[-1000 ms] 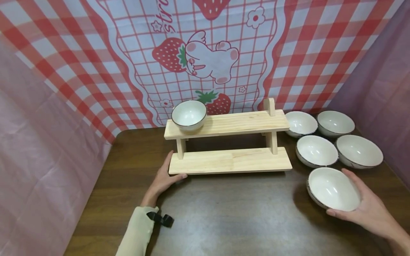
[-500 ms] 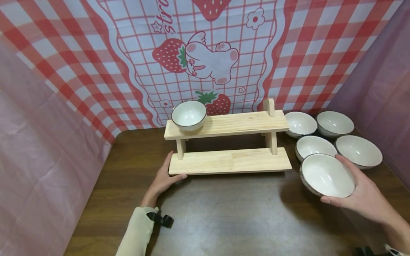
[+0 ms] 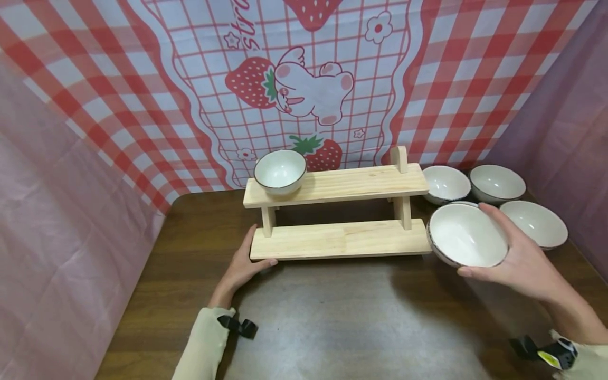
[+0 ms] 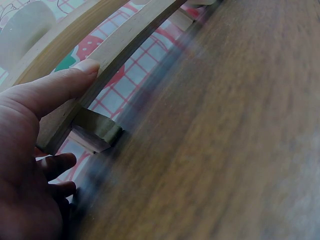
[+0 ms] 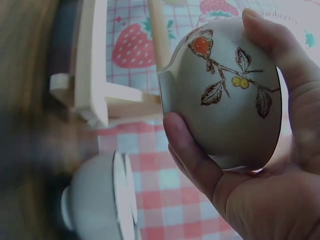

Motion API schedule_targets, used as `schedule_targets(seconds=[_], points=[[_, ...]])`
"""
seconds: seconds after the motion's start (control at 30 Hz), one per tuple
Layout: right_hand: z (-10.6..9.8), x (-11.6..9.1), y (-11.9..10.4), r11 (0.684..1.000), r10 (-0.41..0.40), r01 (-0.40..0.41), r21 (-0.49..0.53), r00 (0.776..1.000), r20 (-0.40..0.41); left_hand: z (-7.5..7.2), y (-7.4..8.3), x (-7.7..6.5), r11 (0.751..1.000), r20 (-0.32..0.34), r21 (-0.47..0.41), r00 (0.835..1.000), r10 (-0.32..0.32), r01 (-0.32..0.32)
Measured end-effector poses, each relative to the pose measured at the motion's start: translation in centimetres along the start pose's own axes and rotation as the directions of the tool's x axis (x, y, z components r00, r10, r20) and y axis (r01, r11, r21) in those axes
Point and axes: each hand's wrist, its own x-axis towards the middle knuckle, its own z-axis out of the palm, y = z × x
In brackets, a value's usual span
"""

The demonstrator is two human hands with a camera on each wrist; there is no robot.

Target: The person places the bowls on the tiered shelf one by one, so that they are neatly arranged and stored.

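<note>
My right hand (image 3: 527, 264) holds a white bowl (image 3: 467, 235) with a dark rim, thumb on the near side and fingers at the far side. In the right wrist view the outside of this bowl (image 5: 225, 95) shows a painted branch with orange and yellow fruit. It hangs above the table by the right end of a two-tier wooden shelf (image 3: 342, 240). My left hand (image 3: 239, 269) grips the left end of the shelf's lower board; in the left wrist view the thumb (image 4: 82, 70) presses the board's edge. A smaller white bowl (image 3: 280, 171) sits on the upper board's left end.
More white bowls stand at the right back: one behind the shelf's end (image 3: 446, 184), one in the corner (image 3: 497, 183), another (image 3: 535, 224) nearer. A further one is mostly hidden under the held bowl. A checkered strawberry cloth (image 3: 313, 95) hangs behind the brown table (image 3: 323, 322).
My right hand has carried the bowl up, leftward and away from me, so it now covers most of a standing bowl. The left hand and the shelf have stayed still.
</note>
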Motion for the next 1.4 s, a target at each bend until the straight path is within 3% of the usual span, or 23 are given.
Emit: schedule_targets(seconds=[0.63, 0.93, 1.07, 1.23, 1.4], points=[[1.5, 4.9, -4.8, 0.999, -0.022, 0.021, 0.032, 0.998, 0.051, -0.2, -0.1, 0.3, 1.0, 0.0, 0.004, 1.0, 0.002, -0.002], [2.8, 7.3, -7.4, 0.999, 0.011, -0.016, 0.047, 0.994, 0.107, -0.3, -0.2, 0.3, 1.0, 0.0, 0.001, 1.0, 0.007, -0.007], [3.4, 8.2, -8.3, 0.993, 0.011, -0.025, 0.115, 0.993, 0.121, -0.3, -0.2, 0.3, 1.0, 0.001, -0.001, 1.0, 0.012, -0.012], [4.2, 9.1, -9.4, 0.974, 0.059, -0.092, 0.206, 0.985, 0.164, -0.2, -0.3, 0.3, 1.0, 0.011, -0.002, 1.0, 0.01, -0.01], [4.8, 10.1, -10.3, 0.976, 0.071, -0.105, 0.19, 0.981, 0.178, -0.2, -0.4, 0.2, 1.0, 0.008, 0.001, 1.0, 0.009, -0.009]])
